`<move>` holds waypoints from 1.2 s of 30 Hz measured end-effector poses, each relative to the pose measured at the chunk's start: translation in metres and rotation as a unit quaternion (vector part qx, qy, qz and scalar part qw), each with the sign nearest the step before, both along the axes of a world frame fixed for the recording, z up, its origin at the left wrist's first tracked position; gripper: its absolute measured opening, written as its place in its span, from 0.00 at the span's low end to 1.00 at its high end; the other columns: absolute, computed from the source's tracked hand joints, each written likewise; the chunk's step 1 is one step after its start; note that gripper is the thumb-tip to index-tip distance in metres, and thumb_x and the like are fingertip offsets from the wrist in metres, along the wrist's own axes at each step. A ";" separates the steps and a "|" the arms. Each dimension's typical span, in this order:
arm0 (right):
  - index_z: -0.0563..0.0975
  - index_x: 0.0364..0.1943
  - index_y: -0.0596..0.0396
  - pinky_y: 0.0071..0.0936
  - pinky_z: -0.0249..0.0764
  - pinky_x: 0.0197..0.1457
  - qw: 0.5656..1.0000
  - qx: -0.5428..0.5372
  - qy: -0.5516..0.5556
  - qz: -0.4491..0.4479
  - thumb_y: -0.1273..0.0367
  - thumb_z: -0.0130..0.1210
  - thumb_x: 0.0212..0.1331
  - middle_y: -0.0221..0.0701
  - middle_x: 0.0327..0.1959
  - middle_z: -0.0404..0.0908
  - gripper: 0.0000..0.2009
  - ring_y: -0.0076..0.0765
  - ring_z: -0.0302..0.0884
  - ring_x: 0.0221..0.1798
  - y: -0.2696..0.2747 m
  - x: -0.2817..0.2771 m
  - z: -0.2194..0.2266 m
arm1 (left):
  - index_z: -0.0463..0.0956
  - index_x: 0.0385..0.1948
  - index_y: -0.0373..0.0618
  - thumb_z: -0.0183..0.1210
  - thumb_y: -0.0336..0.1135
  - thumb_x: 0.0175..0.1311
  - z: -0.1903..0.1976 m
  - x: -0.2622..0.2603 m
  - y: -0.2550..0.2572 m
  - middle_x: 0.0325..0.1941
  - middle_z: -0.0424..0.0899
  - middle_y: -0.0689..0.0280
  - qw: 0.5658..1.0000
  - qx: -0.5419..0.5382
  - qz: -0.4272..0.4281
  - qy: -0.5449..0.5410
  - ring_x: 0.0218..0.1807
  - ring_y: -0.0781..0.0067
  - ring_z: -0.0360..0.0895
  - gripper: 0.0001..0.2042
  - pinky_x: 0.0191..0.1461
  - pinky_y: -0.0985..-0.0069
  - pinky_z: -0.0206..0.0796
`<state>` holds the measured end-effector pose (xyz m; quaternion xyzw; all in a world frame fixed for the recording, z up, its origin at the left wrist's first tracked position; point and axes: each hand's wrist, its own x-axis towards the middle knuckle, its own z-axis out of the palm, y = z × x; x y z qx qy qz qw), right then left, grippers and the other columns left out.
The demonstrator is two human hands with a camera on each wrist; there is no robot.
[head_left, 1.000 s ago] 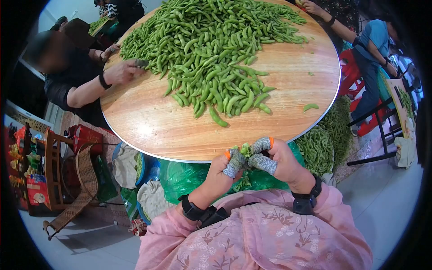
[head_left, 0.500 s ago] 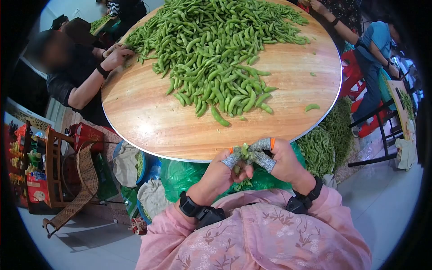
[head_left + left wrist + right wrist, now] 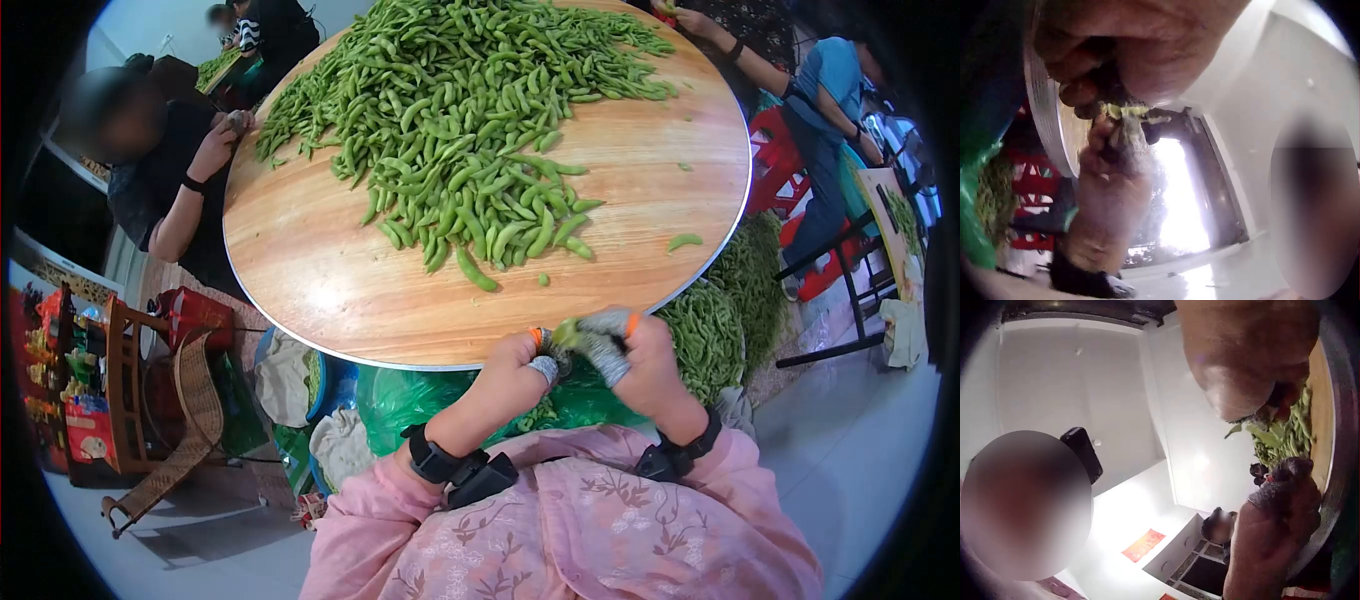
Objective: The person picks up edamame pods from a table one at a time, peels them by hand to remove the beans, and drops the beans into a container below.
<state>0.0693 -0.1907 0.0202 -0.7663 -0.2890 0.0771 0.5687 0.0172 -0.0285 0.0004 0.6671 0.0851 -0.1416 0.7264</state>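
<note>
At the table's near edge, both hands work close together, with grey knitted covers and orange bands on some fingers. My right hand (image 3: 645, 370) pinches a green soybean pod (image 3: 568, 332) between covered fingertips; motion blurs it. My left hand (image 3: 512, 378) is right beside it, fingers curled, its fingertips overlapping the right ones. I cannot tell whether the left fingers hold anything. In the left wrist view, yellow-green scraps (image 3: 1125, 111) show between the two hands' fingertips. A large pile of soybean pods (image 3: 460, 130) covers the far half of the round wooden table (image 3: 330, 270).
One loose pod (image 3: 685, 241) lies at the table's right. Green plastic (image 3: 400, 400) bulges below the near edge, and more pods (image 3: 705, 325) fill a heap at right. Another person's hand (image 3: 215, 150) is at the left rim. A woven chair (image 3: 195, 400) stands at left.
Both hands have shifted slightly right, and the right fingers have turned. A small green bit now lies on the table near the pile's front. The person at left has drawn a hand back toward the rim.
</note>
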 end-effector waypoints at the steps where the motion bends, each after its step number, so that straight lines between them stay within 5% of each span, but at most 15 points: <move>1: 0.75 0.32 0.62 0.19 0.69 0.34 0.998 0.024 -0.023 -0.055 0.78 0.53 0.47 0.32 0.26 0.77 0.06 0.22 0.73 0.29 -0.006 0.003 -0.001 | 0.71 0.29 0.41 0.47 0.27 0.54 0.001 0.002 0.002 0.22 0.73 0.69 0.993 0.091 -0.050 -0.063 0.26 0.82 0.68 0.04 0.29 0.83 0.61; 2: 0.75 0.33 0.63 0.19 0.69 0.34 0.997 0.017 0.005 -0.075 0.77 0.52 0.48 0.33 0.26 0.78 0.07 0.21 0.73 0.28 -0.014 0.005 0.005 | 0.71 0.29 0.41 0.47 0.27 0.54 0.003 0.006 0.003 0.22 0.73 0.69 0.992 0.092 -0.052 -0.063 0.26 0.82 0.68 0.04 0.29 0.83 0.61; 4: 0.75 0.33 0.63 0.19 0.69 0.34 0.994 0.019 0.007 -0.112 0.77 0.52 0.49 0.32 0.26 0.78 0.07 0.21 0.73 0.29 -0.036 0.012 0.000 | 0.71 0.30 0.38 0.49 0.29 0.53 0.012 0.020 0.006 0.22 0.76 0.60 0.908 0.362 0.031 -0.208 0.25 0.69 0.73 0.06 0.29 0.73 0.64; 5: 0.75 0.34 0.64 0.19 0.69 0.35 0.989 0.020 0.009 -0.147 0.77 0.52 0.49 0.31 0.26 0.78 0.07 0.21 0.73 0.29 -0.048 0.015 -0.003 | 0.71 0.30 0.38 0.49 0.29 0.53 0.016 0.028 0.006 0.22 0.76 0.60 0.908 0.362 0.030 -0.209 0.25 0.69 0.73 0.06 0.29 0.73 0.64; 8: 0.74 0.35 0.65 0.19 0.69 0.36 0.979 -0.044 0.021 -0.200 0.78 0.50 0.50 0.31 0.29 0.78 0.08 0.21 0.72 0.31 -0.083 0.025 -0.014 | 0.72 0.32 0.39 0.52 0.36 0.53 0.020 0.049 0.007 0.22 0.75 0.52 0.805 0.563 0.005 -0.185 0.25 0.48 0.72 0.10 0.27 0.62 0.63; 15: 0.72 0.35 0.66 0.24 0.68 0.36 0.927 -0.210 -0.057 -0.305 0.76 0.52 0.45 0.40 0.29 0.77 0.12 0.32 0.74 0.32 -0.147 0.044 -0.095 | 0.73 0.28 0.41 0.55 0.37 0.49 0.018 0.010 0.000 0.27 0.75 0.54 0.789 0.566 -0.077 -0.228 0.28 0.52 0.73 0.10 0.28 0.62 0.63; 17: 0.73 0.30 0.65 0.22 0.67 0.33 0.932 -0.196 0.007 -0.304 0.76 0.51 0.44 0.36 0.24 0.75 0.07 0.24 0.70 0.28 -0.148 0.041 -0.097 | 0.74 0.25 0.41 0.58 0.39 0.46 0.023 -0.005 0.005 0.30 0.75 0.55 0.791 0.520 -0.110 -0.304 0.30 0.55 0.73 0.10 0.30 0.63 0.64; 18: 0.73 0.30 0.65 0.22 0.67 0.32 0.930 -0.212 0.008 -0.300 0.76 0.51 0.44 0.35 0.23 0.75 0.07 0.24 0.69 0.26 -0.151 0.042 -0.102 | 0.75 0.20 0.41 0.59 0.41 0.46 0.025 -0.006 0.005 0.23 0.74 0.57 0.775 0.495 -0.039 -0.390 0.23 0.55 0.71 0.12 0.25 0.66 0.65; 20: 0.73 0.30 0.66 0.21 0.66 0.30 0.929 -0.227 0.009 -0.292 0.76 0.51 0.44 0.34 0.21 0.75 0.08 0.24 0.68 0.24 -0.146 0.043 -0.101 | 0.75 0.22 0.41 0.59 0.42 0.46 0.026 -0.004 0.014 0.22 0.75 0.58 0.779 0.527 0.023 -0.339 0.23 0.56 0.72 0.12 0.25 0.66 0.65; 22: 0.73 0.29 0.66 0.21 0.65 0.29 0.946 -0.195 -0.015 -0.259 0.76 0.50 0.45 0.34 0.21 0.76 0.07 0.23 0.68 0.25 -0.129 0.037 -0.079 | 0.74 0.22 0.39 0.59 0.46 0.47 0.029 0.008 0.025 0.18 0.75 0.57 0.767 0.567 0.146 -0.262 0.21 0.54 0.73 0.16 0.24 0.66 0.65; 23: 0.73 0.29 0.66 0.21 0.65 0.29 0.946 -0.194 -0.016 -0.258 0.76 0.50 0.45 0.34 0.21 0.76 0.07 0.23 0.68 0.25 -0.122 0.036 -0.068 | 0.74 0.22 0.39 0.59 0.46 0.47 0.031 0.019 0.032 0.18 0.75 0.57 0.767 0.567 0.147 -0.262 0.21 0.54 0.73 0.16 0.24 0.66 0.65; 25: 0.74 0.32 0.65 0.22 0.68 0.31 0.970 -0.170 0.065 -0.161 0.77 0.52 0.46 0.34 0.24 0.78 0.08 0.23 0.71 0.26 -0.106 0.030 -0.045 | 0.72 0.22 0.37 0.58 0.50 0.47 0.032 0.038 0.042 0.18 0.75 0.54 0.737 0.660 0.117 -0.082 0.21 0.52 0.73 0.20 0.26 0.64 0.65; 32: 0.75 0.34 0.63 0.20 0.68 0.36 0.996 -0.054 0.069 -0.028 0.77 0.54 0.47 0.32 0.29 0.78 0.09 0.21 0.72 0.31 -0.045 0.006 -0.001 | 0.71 0.22 0.37 0.57 0.46 0.48 0.022 0.040 0.062 0.20 0.75 0.51 0.734 0.672 0.083 -0.053 0.25 0.50 0.74 0.17 0.29 0.62 0.64; 35: 0.75 0.36 0.63 0.19 0.68 0.38 0.996 0.016 0.084 0.035 0.76 0.53 0.48 0.32 0.31 0.78 0.09 0.21 0.72 0.33 -0.023 0.006 -0.004 | 0.71 0.25 0.37 0.54 0.39 0.52 0.015 0.024 0.068 0.19 0.76 0.57 0.711 0.684 0.104 -0.130 0.22 0.58 0.74 0.12 0.26 0.68 0.64; 36: 0.75 0.36 0.63 0.18 0.68 0.39 0.993 0.027 0.104 0.052 0.76 0.52 0.49 0.31 0.32 0.78 0.09 0.20 0.72 0.34 -0.015 0.007 -0.003 | 0.71 0.26 0.37 0.52 0.36 0.54 0.017 0.019 0.067 0.18 0.75 0.62 0.831 0.529 0.107 -0.133 0.20 0.66 0.72 0.10 0.25 0.73 0.63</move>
